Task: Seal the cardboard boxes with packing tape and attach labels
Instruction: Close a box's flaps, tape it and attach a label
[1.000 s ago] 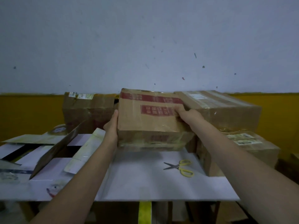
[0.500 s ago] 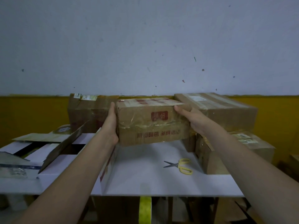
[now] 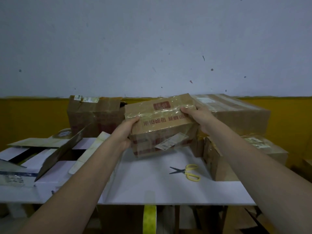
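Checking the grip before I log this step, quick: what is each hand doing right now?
Left hand: grips the cardboard box at its left end.
Right hand: grips the same box at its right end.

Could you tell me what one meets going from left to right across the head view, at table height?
Open white carton → left hand → held cardboard box → right hand → stacked sealed boxes. Scissors lie below the held box, nearer the camera.
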The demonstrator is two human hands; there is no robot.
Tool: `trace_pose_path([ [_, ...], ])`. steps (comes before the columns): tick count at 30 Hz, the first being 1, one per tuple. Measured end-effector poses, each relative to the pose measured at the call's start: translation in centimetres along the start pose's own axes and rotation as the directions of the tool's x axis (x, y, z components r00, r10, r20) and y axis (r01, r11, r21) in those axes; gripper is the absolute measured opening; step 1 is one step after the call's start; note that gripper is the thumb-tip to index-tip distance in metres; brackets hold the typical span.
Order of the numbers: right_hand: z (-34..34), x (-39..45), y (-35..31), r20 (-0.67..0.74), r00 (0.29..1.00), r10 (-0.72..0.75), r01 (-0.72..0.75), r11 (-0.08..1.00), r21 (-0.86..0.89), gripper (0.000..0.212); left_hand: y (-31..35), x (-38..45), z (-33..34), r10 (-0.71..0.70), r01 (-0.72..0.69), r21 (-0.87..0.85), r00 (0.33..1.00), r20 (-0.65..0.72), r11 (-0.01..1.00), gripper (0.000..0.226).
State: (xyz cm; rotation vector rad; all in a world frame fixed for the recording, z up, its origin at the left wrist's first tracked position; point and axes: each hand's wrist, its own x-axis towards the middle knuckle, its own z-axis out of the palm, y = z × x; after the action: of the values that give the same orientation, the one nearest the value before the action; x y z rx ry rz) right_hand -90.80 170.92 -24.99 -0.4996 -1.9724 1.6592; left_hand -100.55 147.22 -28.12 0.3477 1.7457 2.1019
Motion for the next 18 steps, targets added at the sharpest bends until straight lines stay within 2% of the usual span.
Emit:
trace_pose_path([
  [3,0.4,1.3,1.1,0.002,0.999,0.042,-0.042,0.998,-0.036,0.035,-0.4,1.0,-0.1,-0.066,0.066,-0.001,0.997,-0.048,0.998,0.014],
  [5,0.8,2.5,2.6,0.009,0.997,0.083,-0.082,0.994,-0.07,0.039,-0.8,1.5,-0.2,-0.114,0.117,0.06,0.992,-0.044,0.991,0.016],
  [7,1.3,3.6,3.9,0.003,0.998,0.066,-0.064,0.981,-0.182,0.041,-1.3,2.4,-0.4,-0.167,0.174,0.122,0.984,-0.066,0.977,0.019],
  [9,1.9,4.7,4.7,-0.059,0.998,-0.005,-0.013,0.951,-0.31,0.047,-1.5,3.6,-0.6,-0.16,0.172,0.169,0.984,-0.085,0.971,0.024],
  [10,2.3,5.5,5.0,-0.102,0.994,-0.049,0.008,0.932,-0.363,0.052,-1.4,4.7,-1.1,-0.108,0.13,0.172,0.986,-0.128,0.976,0.035],
  [11,2.8,5.8,5.1,-0.16,0.98,-0.115,0.037,0.904,-0.425,0.054,-1.3,5.9,-1.6,-0.041,0.069,0.172,0.986,-0.163,0.983,0.059],
  [12,3.3,5.9,5.1,-0.218,0.95,-0.224,0.077,0.843,-0.532,0.05,-1.1,7.1,-2.1,0.026,0.006,0.183,0.985,-0.172,0.983,0.082],
  [13,3.7,5.9,5.1,-0.254,0.894,-0.37,0.106,0.725,-0.681,0.044,-0.8,7.8,-2.4,0.079,-0.048,0.181,0.982,-0.17,0.982,0.094],
  [15,4.9,5.0,5.8,-0.177,0.753,-0.633,0.131,0.408,-0.903,0.032,-1.0,9.4,-2.6,0.1,-0.081,0.138,0.986,-0.137,0.987,0.083],
  [16,5.6,4.5,6.5,-0.103,0.702,-0.705,0.178,0.313,-0.933,0.032,-1.2,10.0,-2.4,0.074,-0.065,0.088,0.991,-0.113,0.994,0.074],
  [17,6.2,4.0,7.2,-0.048,0.684,-0.728,0.227,0.275,-0.934,0.033,-1.6,10.7,-2.2,0.064,-0.059,0.049,0.993,-0.104,0.997,0.068],
  [18,6.6,3.5,7.7,-0.028,0.694,-0.719,0.262,0.289,-0.921,0.036,-2.0,11.4,-2.0,0.067,-0.066,0.014,0.991,-0.119,0.998,0.065],
])
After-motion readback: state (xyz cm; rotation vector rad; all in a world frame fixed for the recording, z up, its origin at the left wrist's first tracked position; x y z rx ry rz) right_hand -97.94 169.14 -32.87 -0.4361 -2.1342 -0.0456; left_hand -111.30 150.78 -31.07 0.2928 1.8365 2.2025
